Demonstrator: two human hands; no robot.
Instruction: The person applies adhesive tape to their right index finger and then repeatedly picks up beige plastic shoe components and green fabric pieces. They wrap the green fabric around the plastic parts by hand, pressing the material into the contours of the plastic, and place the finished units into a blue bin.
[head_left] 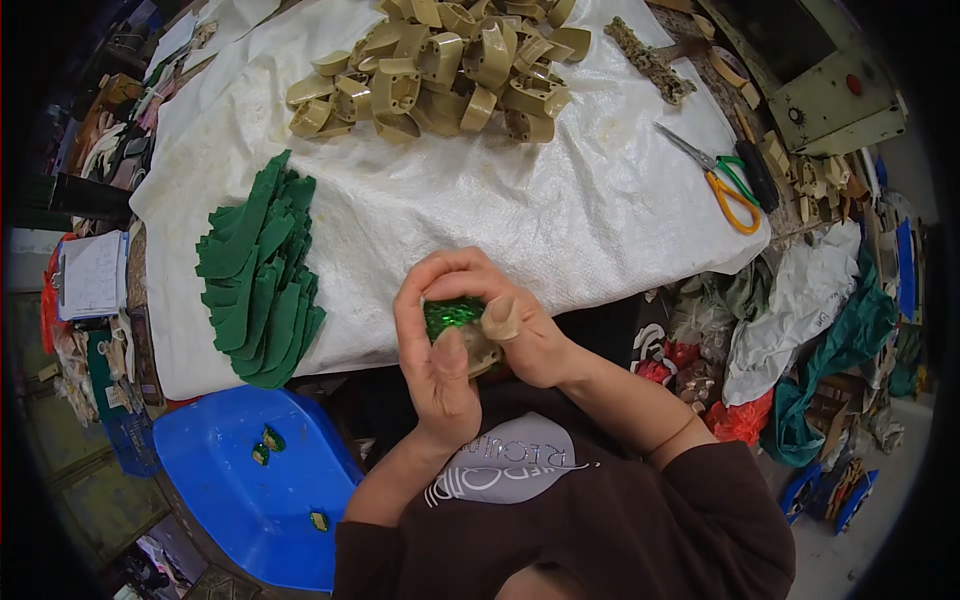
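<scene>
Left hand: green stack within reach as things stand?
Likely yes: only white sheet shows between the left hand and the green stack, though that hand holds a shiny green part.

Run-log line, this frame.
left grip: green-beige piece; right grip: same; blue tub: three green pieces; table: green cutouts, beige parts

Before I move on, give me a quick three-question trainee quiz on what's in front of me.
1. What colour is the top of the shiny object between the left hand and the right hand?
2. True or false: the scissors lie to the right of the pile of tan parts.
3. How many small green pieces show in the blue tub?

Key: 1. Green. 2. True. 3. Three.
</scene>
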